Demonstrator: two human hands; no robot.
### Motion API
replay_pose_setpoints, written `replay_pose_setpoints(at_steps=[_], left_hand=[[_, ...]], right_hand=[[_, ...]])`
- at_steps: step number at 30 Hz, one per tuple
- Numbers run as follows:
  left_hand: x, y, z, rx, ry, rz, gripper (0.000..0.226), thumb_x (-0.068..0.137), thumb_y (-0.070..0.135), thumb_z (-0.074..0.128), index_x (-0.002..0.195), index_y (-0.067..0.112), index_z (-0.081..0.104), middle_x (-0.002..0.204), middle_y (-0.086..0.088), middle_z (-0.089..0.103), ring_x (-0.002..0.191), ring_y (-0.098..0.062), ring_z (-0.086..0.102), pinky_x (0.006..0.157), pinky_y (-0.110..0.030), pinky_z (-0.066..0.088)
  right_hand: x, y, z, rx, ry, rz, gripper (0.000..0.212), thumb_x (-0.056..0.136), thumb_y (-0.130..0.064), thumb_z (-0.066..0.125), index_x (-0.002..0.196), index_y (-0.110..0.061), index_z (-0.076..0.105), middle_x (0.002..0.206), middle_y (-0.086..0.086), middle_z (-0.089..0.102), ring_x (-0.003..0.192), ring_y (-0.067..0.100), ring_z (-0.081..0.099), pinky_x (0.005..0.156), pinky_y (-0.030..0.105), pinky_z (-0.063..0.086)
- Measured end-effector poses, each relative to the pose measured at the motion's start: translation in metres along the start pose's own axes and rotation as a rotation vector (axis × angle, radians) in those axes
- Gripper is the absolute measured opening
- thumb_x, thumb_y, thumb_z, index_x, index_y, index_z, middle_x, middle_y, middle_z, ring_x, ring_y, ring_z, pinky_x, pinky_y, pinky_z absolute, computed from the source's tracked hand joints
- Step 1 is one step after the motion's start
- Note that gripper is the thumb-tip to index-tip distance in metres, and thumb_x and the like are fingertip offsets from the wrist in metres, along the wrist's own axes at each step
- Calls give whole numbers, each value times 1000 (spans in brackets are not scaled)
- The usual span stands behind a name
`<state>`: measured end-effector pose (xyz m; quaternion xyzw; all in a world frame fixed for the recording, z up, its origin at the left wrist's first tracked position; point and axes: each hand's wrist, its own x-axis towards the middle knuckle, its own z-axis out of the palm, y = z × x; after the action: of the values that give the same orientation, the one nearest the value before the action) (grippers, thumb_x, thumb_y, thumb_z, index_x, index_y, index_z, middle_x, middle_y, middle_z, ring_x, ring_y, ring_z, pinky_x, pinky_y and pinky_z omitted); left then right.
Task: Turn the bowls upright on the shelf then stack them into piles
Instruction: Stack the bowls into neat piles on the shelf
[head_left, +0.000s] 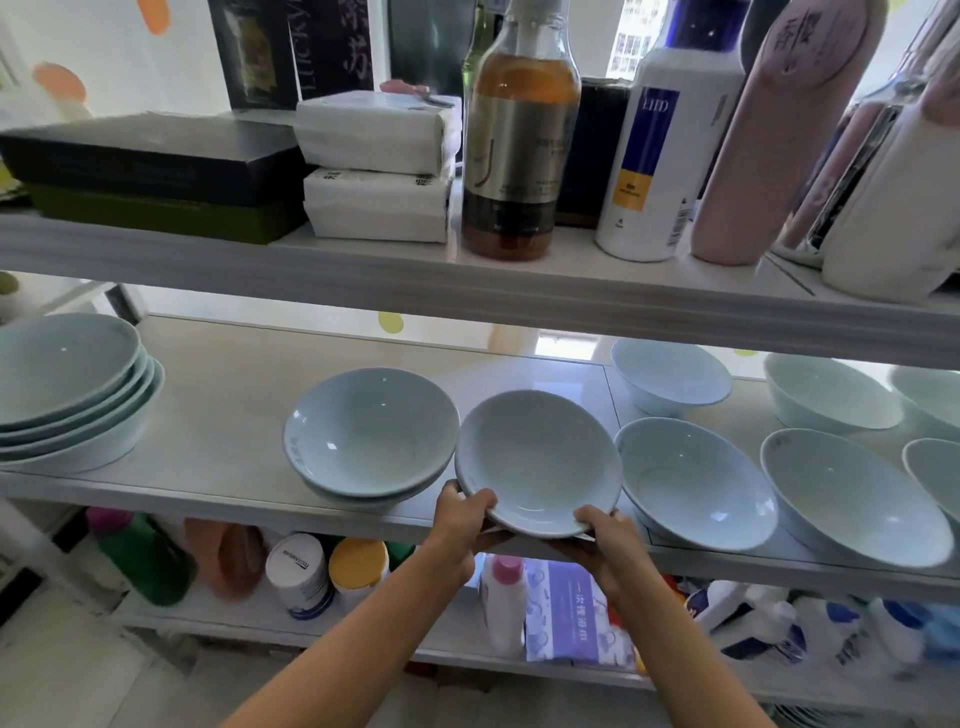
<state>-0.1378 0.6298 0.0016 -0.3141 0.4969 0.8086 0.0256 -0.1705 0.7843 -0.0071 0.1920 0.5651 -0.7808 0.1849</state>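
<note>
Bowl (537, 462): left hand (460, 514) and right hand (605, 535) gripping its near rim, stacking; next, lowering onto the two-bowl pile (371, 436).

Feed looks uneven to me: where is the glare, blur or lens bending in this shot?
Head view: bright backlight washes out the gap behind the bowl shelf; small highlights glint inside the held bowl, both hands on its near rim; the upper shelf edge bows from wide-angle distortion; the bottles on the bottom shelf at lower right look smeared.
</note>
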Motion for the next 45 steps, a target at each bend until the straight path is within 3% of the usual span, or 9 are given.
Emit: replay_pose_setpoints(at_steps=[5,8,13,17,24,32,38,41,45], left_hand=[[-3,5,4,8,-27,36,32,86,-7,47,117,3,44,90,-13,59,74,-29,63,64,-39,59],[-7,14,9,2,-52,61,35,87,-6,46,120,4,43,91,-13,59,73,-27,63,57,-32,60],[-17,39,18,13,-87,169,34,88,-5,47,121,3,42,93,-13,58,71,-24,63,56,-29,60],[-23,64,14,32,-73,267,32,89,-4,48,120,3,45,97,-14,59,72,-24,62,59,-29,59],[-26,103,-30,42,47,336,37,89,-1,51,126,-4,47,107,-18,59,81,-30,64,71,-37,60],[-30,119,-103,35,193,303,25,87,-4,51,112,-5,52,91,-15,58,71,-27,61,56,-29,59],[-25,118,-135,102,328,231,10,84,-4,58,94,-4,56,89,-19,60,72,-31,61,46,-29,56],[-15,117,-139,185,368,258,20,82,-2,63,101,-6,59,97,-22,61,78,-33,63,53,-30,58],[0,116,-142,416,437,315,34,77,7,70,106,-9,63,98,-22,67,91,-35,67,80,-44,59]], right_hand=[[-4,-9,1,26,-13,-24,29,89,9,42,116,-2,47,105,19,56,83,34,58,48,32,58],[-6,-21,3,30,-14,-49,29,88,8,43,116,0,47,110,21,54,99,43,57,52,34,60],[-16,-46,15,51,-68,-152,27,89,8,41,115,3,48,96,16,58,83,32,60,58,35,60],[-20,-63,34,14,-136,-231,28,89,7,41,115,2,50,103,15,58,78,25,61,65,35,60],[-20,-63,93,-93,-260,-216,26,88,4,43,110,6,55,111,23,58,93,41,61,64,31,62],[-21,-24,156,-164,-289,-66,10,87,5,50,96,9,55,109,27,56,105,49,59,53,27,60],[-20,1,175,-244,-234,32,22,85,4,58,104,13,53,82,18,56,68,33,63,47,28,58],[-18,0,175,-276,-177,20,16,84,3,62,96,10,55,76,16,58,62,28,62,46,26,57],[-12,0,170,-382,-129,-55,12,83,-1,64,87,9,58,76,17,62,60,27,65,53,24,59]])
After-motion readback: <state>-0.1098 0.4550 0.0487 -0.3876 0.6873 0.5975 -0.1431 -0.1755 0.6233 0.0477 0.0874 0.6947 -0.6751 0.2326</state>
